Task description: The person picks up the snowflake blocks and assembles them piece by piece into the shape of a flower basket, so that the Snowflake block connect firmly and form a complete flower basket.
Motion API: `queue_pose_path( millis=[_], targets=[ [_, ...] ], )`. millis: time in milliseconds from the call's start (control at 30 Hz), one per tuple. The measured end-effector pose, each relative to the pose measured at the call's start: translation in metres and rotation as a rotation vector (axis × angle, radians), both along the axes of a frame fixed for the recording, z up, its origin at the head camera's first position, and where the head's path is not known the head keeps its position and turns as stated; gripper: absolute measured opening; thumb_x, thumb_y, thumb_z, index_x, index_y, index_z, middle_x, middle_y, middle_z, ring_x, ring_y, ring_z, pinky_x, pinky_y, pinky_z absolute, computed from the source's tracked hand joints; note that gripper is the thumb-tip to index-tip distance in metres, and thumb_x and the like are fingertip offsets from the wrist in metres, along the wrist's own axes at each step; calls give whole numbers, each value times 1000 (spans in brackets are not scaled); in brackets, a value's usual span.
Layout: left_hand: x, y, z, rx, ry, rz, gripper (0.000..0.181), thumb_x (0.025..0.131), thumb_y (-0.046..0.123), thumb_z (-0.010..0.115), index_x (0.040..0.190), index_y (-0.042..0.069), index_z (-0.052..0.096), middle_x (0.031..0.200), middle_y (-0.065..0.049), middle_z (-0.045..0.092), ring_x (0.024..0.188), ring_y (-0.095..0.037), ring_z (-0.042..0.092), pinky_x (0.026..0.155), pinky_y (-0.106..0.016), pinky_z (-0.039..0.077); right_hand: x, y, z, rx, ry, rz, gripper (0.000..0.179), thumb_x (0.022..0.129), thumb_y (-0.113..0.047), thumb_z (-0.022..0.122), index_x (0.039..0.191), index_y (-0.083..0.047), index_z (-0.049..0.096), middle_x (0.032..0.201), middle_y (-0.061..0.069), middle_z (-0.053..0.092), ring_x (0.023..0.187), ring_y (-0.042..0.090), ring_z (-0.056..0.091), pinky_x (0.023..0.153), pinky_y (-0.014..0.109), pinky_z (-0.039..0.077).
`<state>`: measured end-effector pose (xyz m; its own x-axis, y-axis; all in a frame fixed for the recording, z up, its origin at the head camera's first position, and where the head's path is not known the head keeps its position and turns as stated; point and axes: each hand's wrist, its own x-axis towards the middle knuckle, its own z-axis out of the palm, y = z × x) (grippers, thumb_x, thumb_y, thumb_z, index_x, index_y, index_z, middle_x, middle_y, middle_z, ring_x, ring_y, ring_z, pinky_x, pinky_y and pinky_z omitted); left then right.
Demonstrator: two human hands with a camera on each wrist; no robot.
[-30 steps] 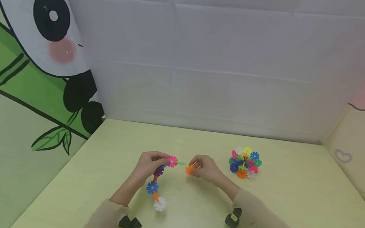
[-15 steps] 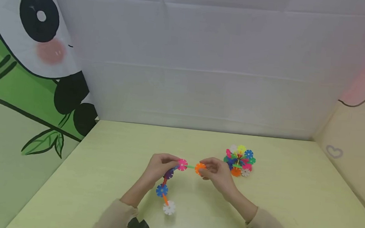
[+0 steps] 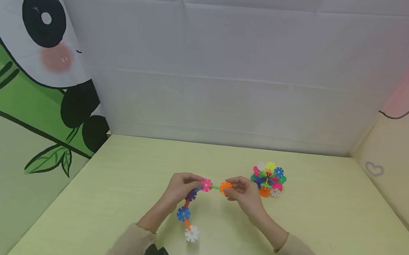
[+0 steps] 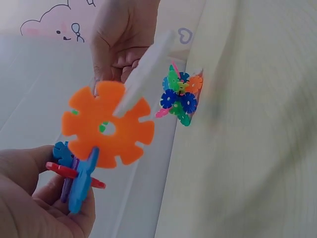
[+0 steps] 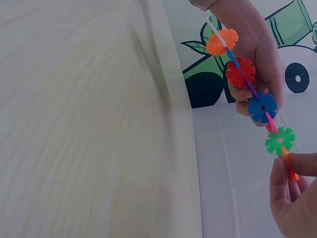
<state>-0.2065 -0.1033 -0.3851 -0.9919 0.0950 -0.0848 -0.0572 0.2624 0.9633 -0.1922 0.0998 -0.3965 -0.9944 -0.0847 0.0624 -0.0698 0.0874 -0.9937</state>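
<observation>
A chain of notched plastic snowflake discs (image 5: 241,72) hangs in a bent line above the table. My left hand (image 3: 178,189) pinches it near the pink disc (image 3: 206,185), by the blue disc (image 5: 262,107). From there it drops through purple, red, blue and orange discs to a white disc (image 3: 192,234) at the loose end. My right hand (image 3: 247,197) pinches an orange disc (image 3: 226,187) between thumb and fingers. That disc meets the edge of the green disc (image 5: 280,141), which sits slotted into the pink one. Fingertips hide part of the orange disc.
A ball-shaped cluster of multicoloured discs (image 3: 268,179) stands on the table (image 3: 144,155) at the back right, beyond my right hand. A white sheet (image 3: 208,83) rises along the far edge. Painted panels flank both sides.
The orange disc in my right hand was apart from the green disc; now its edge meets it. Pink and orange discs have drawn slightly closer over the last half second. The head view has shifted a little.
</observation>
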Motion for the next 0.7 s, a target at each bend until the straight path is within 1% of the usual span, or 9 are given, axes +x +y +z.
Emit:
queue_pose_path(
  millis=[133, 267, 400, 500, 567, 600, 633, 700],
  targets=[
    [2, 5, 0, 15, 20, 2, 18, 84, 11, 62, 98, 2, 68, 66, -3, 58, 44, -10, 41, 41, -20, 37, 1, -5, -1, -55, -9, -64, 20, 78, 4, 66, 98, 6, 61, 79, 12, 64, 72, 28, 65, 65, 33, 55],
    [3, 10, -2, 4, 58, 15, 18, 84, 12, 63, 98, 2, 68, 68, -2, 59, 44, -9, 40, 42, -19, 37, 2, -8, 0, -86, -15, -122, 19, 77, 6, 66, 95, 7, 62, 78, 13, 65, 67, 22, 65, 62, 29, 55],
    [3, 14, -2, 14, 78, 25, 18, 84, 15, 64, 98, 4, 68, 74, -3, 62, 48, -10, 42, 44, -19, 38, 2, -9, 2, -106, -18, -158, 18, 76, 7, 66, 94, 8, 63, 78, 12, 65, 65, 19, 65, 62, 28, 55],
    [2, 16, 0, 56, 92, 22, 19, 85, 18, 64, 100, 7, 68, 81, -6, 64, 52, -11, 45, 47, -19, 40, 0, -8, 6, -136, -14, -163, 20, 78, 6, 65, 97, 9, 60, 79, 11, 64, 68, 23, 65, 64, 29, 55],
    [1, 16, 0, 83, 100, -3, 21, 85, 20, 64, 103, 9, 67, 89, -7, 65, 58, -12, 52, 53, -20, 45, -2, -5, 9, -152, -14, -167, 21, 79, 5, 64, 99, 8, 58, 80, 10, 63, 70, 24, 65, 65, 29, 55],
    [0, 15, 0, 86, 104, -26, 24, 85, 21, 64, 106, 11, 66, 93, -7, 65, 63, -13, 55, 57, -21, 47, -3, -3, 10, -161, -17, -169, 22, 80, 4, 64, 100, 8, 57, 81, 10, 63, 71, 24, 65, 66, 28, 55],
    [0, 14, -2, 91, 107, -57, 27, 85, 23, 64, 109, 11, 65, 97, -8, 64, 70, -14, 58, 62, -24, 50, -4, -1, 11, -169, -21, -172, 23, 81, 4, 63, 102, 8, 56, 82, 9, 63, 72, 23, 65, 67, 28, 55],
    [-1, 10, -6, 109, 91, -129, 35, 85, 24, 64, 116, 10, 61, 105, -11, 63, 85, -18, 61, 74, -28, 52, -5, 3, 12, -193, -32, -188, 24, 81, 3, 63, 103, 8, 54, 82, 8, 63, 70, 18, 65, 67, 27, 55]
  ],
)
